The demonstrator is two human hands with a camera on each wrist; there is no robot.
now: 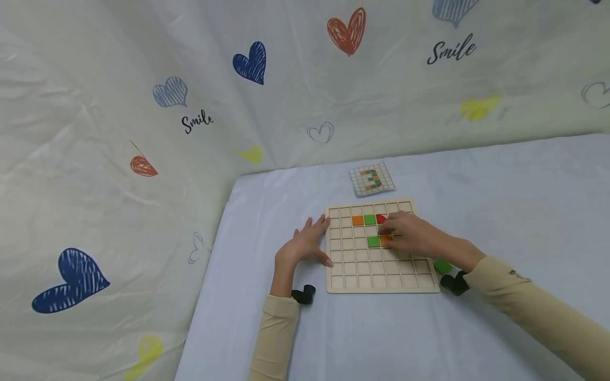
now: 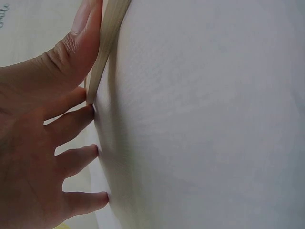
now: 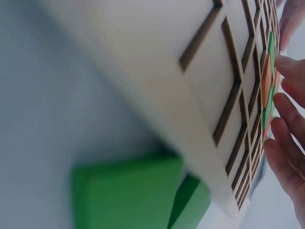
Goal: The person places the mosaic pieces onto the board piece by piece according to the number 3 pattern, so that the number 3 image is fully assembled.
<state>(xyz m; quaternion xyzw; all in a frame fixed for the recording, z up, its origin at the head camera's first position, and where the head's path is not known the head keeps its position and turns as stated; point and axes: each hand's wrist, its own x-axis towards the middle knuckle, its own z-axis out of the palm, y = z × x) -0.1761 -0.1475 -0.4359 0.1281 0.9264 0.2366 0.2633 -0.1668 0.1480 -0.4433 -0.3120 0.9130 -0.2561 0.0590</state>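
Pale wooden grid board (image 1: 381, 290), lying flat on the white cloth-covered table (image 1: 505, 211) between a person's two hands. The step in hand is judged to be the setting of coloured tiles into cells: an orange square tile (image 1: 358, 220), a green square tile (image 1: 369, 219) and a partly covered red piece (image 1: 380, 218) occupy an upper row, with a second green square tile (image 1: 373, 242) and a second orange tile (image 1: 386, 240) lower down. The right hand (image 1: 412, 232), fingers bent, has its tips at these tiles; whether it pinches one cannot be told. The left hand (image 1: 305, 244), fingers spread, grasps nothing and rests against the board's left edge. The next move probably calls for pressing the piece level, then comparison with the small printed grid card (image 1: 373, 180) beyond the board. Loose green blocks (image 3: 128, 195) lie beside the right edge, near the right forearm, which could nudge them; the right hand hides several cells.
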